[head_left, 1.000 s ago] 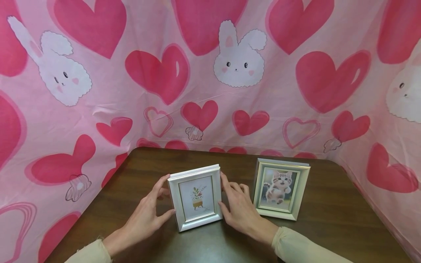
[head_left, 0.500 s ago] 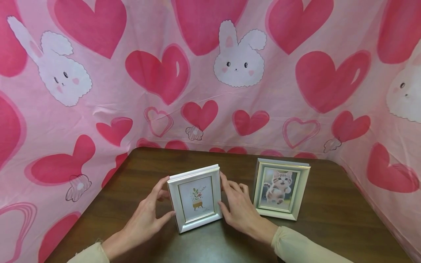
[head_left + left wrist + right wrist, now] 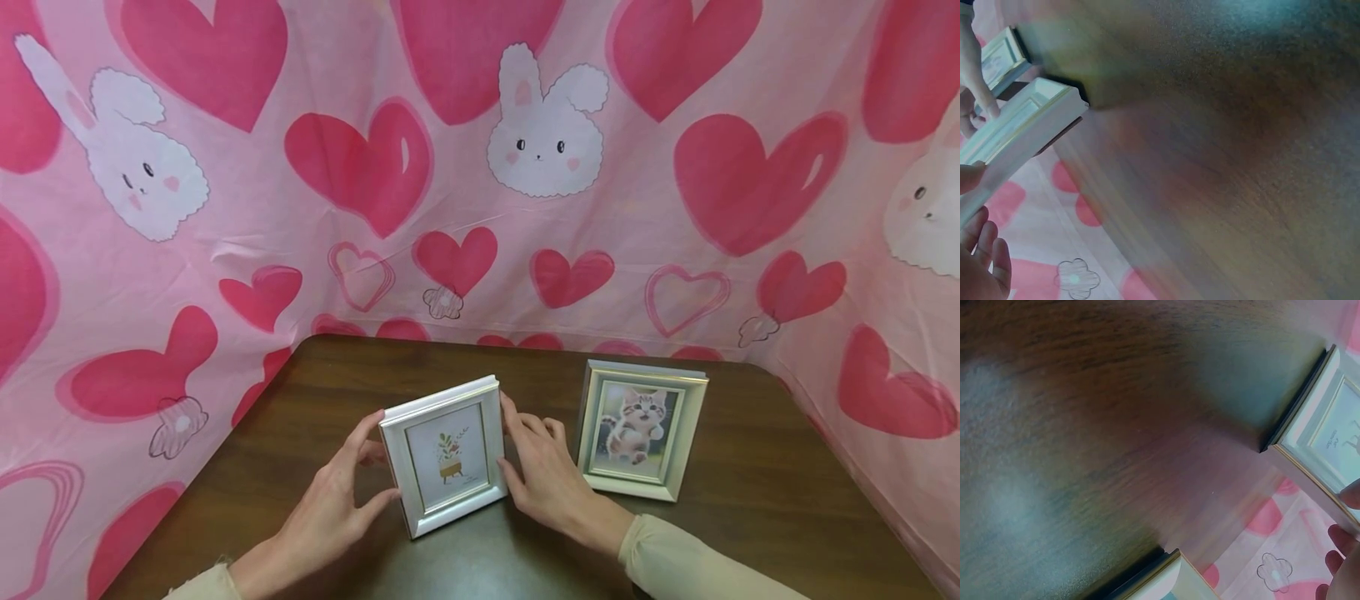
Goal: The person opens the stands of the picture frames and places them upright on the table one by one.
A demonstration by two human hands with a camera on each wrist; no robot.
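Observation:
A white picture frame [image 3: 447, 460] with a plant-pot drawing stands upright near the middle of the table, angled slightly. My left hand [image 3: 330, 500] grips its left edge, thumb at the front and index finger at the top corner. On the opposite edge, my right hand [image 3: 547, 483] holds the frame with its thumb near the front and fingers behind. The left wrist view shows the picture frame [image 3: 1035, 125] from its side, with a thumb on its edge. In the right wrist view, the picture frame [image 3: 1313, 425] shows its lower corner, fingers beside it.
A second picture frame [image 3: 641, 435], cream-coloured with a kitten picture, stands upright to the right of my right hand. Brown wood-grain table [image 3: 757, 467] lies beneath both. Pink cloth [image 3: 630, 208] with hearts and rabbits hangs behind and at the sides.
The left side of the plant-picture frame has turned slightly toward me, and my left hand has moved with it. The right hand and the kitten frame stay nearly where they were.

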